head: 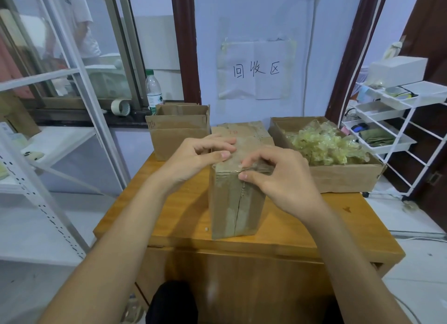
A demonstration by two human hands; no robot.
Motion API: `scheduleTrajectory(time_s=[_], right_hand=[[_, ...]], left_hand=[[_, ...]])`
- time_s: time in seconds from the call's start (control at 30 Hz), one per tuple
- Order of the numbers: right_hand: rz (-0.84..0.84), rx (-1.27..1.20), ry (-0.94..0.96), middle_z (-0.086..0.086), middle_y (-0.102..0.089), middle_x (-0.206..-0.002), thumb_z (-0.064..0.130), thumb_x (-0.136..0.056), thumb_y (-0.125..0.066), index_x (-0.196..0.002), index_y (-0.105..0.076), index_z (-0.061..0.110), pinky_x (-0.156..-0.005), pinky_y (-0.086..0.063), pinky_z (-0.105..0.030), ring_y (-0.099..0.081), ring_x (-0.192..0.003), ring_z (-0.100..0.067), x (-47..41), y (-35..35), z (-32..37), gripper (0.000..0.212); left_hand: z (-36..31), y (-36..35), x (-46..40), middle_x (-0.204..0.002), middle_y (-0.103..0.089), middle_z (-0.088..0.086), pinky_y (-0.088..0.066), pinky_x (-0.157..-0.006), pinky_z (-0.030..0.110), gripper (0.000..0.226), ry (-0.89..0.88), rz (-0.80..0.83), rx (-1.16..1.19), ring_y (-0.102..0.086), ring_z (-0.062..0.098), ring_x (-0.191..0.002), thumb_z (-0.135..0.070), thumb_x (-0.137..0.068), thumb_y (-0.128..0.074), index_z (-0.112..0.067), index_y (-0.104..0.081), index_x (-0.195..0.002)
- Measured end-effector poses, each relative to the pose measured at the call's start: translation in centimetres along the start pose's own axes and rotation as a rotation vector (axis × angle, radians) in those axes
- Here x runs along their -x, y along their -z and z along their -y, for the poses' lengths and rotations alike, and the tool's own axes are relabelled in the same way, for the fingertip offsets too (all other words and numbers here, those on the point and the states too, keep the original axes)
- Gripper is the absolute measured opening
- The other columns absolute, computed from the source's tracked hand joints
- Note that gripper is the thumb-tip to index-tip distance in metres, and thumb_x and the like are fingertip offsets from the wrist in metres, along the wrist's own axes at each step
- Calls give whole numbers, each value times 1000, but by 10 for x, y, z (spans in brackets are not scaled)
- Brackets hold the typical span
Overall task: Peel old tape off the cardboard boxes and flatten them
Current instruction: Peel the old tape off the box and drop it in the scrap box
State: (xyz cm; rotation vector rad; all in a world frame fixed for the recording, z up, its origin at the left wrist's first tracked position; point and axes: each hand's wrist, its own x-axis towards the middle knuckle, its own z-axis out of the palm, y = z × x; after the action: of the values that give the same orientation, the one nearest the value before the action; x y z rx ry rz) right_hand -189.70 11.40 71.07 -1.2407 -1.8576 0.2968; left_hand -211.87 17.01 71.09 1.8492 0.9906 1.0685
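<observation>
The cardboard box (235, 198) stands upright at the middle of the bench (169, 217), its long axis vertical, its taped seam running down the face toward me. Clear tape (254, 169) crosses its top front edge. My right hand (278, 178) is on that edge, its grip narrow, thumb and forefinger pinching the tape. My left hand (200, 156) rests on the top to steady the box, fingers bent, with nothing in its grip. I judge the peel should run along the seam, away from the right hand. Behind right, an open tray box (338, 176) holds crumpled tape (326, 144).
</observation>
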Motion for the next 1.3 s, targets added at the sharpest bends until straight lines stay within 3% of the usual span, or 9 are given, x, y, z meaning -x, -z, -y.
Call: scheduleTrajectory(time_s=[0.1, 0.17, 0.23, 0.33, 0.5, 0.63, 0.93, 1.13, 1.3], right_hand=[[-138, -20, 114, 21, -75, -86, 26, -79, -90, -79, -79, 34, -91, -57, -42, -71, -96, -4, 7, -10, -7, 14], [-248, 61, 199, 20, -77, -86, 20, -79, -90, -78, -80, 34, -108, -48, -43, -71, -110, -5, 11, -16, -11, 18], [-358, 158, 290, 16, -78, -85, 13, -80, -89, -79, -81, 30, -113, -40, -47, -70, -114, -7, 14, -20, -16, 19], [-482, 249, 431, 11, -78, -85, 7, -82, -86, -81, -82, 24, -107, -42, -54, -73, -113, -15, 21, -26, -25, 17], [-582, 304, 525, 7, -79, -87, 9, -87, -85, -86, -84, 19, -92, -51, -51, -76, -106, -19, 29, -35, -30, 11], [-679, 311, 537, 3, -80, -93, 7, -90, -82, -92, -85, 15, -79, -56, -44, -77, -100, -17, 37, -47, -31, 9], [-784, 337, 456, 4, -80, -106, 9, -94, -79, -100, -85, 17, -95, -51, -49, -72, -115, -19, 48, -74, -39, 11], [-698, 268, 439, 1, -75, -121, 7, -94, -71, -119, -77, 12, -98, -49, -52, -69, -123, -19, 60, -70, -37, 26], [-768, -120, 311, -5, -77, -107, -1, -91, -69, -112, -74, 1, -80, -58, -40, -74, -100, -16, 60, -55, -32, 22]], left_hand=[[0, 4, -2, -133, -70, -16, -24, -127, 42, 29, 16, 17, -29, -38, -1, -148, -32, -86, -77, -21, -81, -113], [0, 5, -4, -134, -69, -17, -23, -128, 45, 25, 33, 39, -40, -37, -1, -148, -31, -88, -78, -24, -82, -112], [-1, 5, -6, -133, -69, -18, -23, -128, 45, 21, 51, 40, -54, -37, -3, -147, -29, -90, -79, -26, -83, -111], [-3, 5, -8, -131, -70, -19, -23, -128, 44, 19, 71, 36, -75, -39, -4, -146, -28, -91, -78, -27, -83, -110], [-1, 5, -8, -132, -70, -20, -24, -128, 44, 18, 72, 29, -78, -39, -6, -145, -25, -93, -76, -24, -82, -111], [3, 3, -5, -133, -69, -20, -24, -127, 47, 17, 51, 12, -75, -37, -1, -148, -26, -95, -75, -27, -82, -111], [3, 1, -4, -132, -69, -20, -24, -126, 39, 17, 34, -6, -69, -37, -3, -147, -23, -95, -74, -24, -82, -111], [0, 2, -5, -132, -70, -20, -31, -124, 41, 14, 43, -5, -116, -46, -2, -142, -20, -95, -76, -26, -82, -106], [-21, 6, -10, -132, -67, -22, -38, -96, 9, 18, 77, 122, -282, -55, -17, -121, -29, -86, -85, -31, -80, -104]])
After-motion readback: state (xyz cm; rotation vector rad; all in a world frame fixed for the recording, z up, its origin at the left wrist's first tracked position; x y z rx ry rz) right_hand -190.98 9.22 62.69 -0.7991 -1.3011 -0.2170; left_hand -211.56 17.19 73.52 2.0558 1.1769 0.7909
